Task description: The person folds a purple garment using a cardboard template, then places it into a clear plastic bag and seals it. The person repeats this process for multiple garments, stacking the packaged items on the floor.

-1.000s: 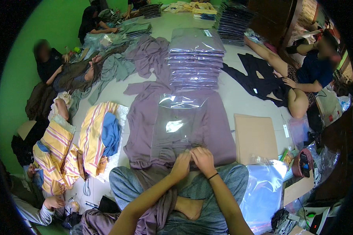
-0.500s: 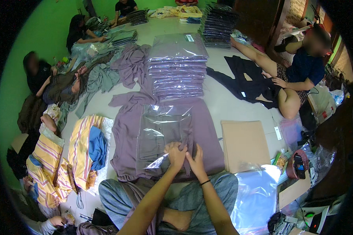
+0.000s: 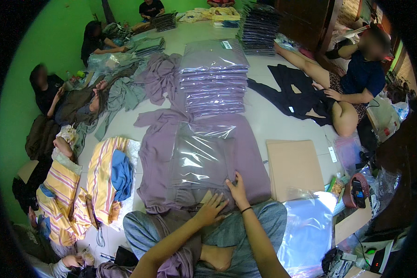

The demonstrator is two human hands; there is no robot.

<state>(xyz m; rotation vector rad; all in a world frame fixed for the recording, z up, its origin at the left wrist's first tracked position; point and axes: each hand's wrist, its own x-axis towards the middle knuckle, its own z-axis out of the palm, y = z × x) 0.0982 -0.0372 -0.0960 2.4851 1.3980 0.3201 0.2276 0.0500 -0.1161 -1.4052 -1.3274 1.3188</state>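
Observation:
A folded dark garment (image 3: 197,160) lies in a clear plastic bag (image 3: 208,131) on a spread mauve garment (image 3: 255,171) in front of my crossed legs. My left hand (image 3: 211,211) is open, with its fingers spread over the cloth just below the bag. A small tan patch (image 3: 206,197) shows beside its fingertips. My right hand (image 3: 237,191) rests at the bag's lower right corner, its thumb and index finger apart. The undersides of its other fingers are hidden.
A tall stack of bagged mauve garments (image 3: 213,83) stands just beyond. To the right lie brown cardboard sheets (image 3: 294,164) and clear plastic bags (image 3: 306,231). Striped yellow cloth (image 3: 102,176) lies left. A person (image 3: 366,74) sits at right with a black garment (image 3: 306,99); others sit along the left wall.
My left hand has loosened from a closed grip at the bag's lower edge and moved down, now spread flat. My right hand has moved slightly up to the bag's corner.

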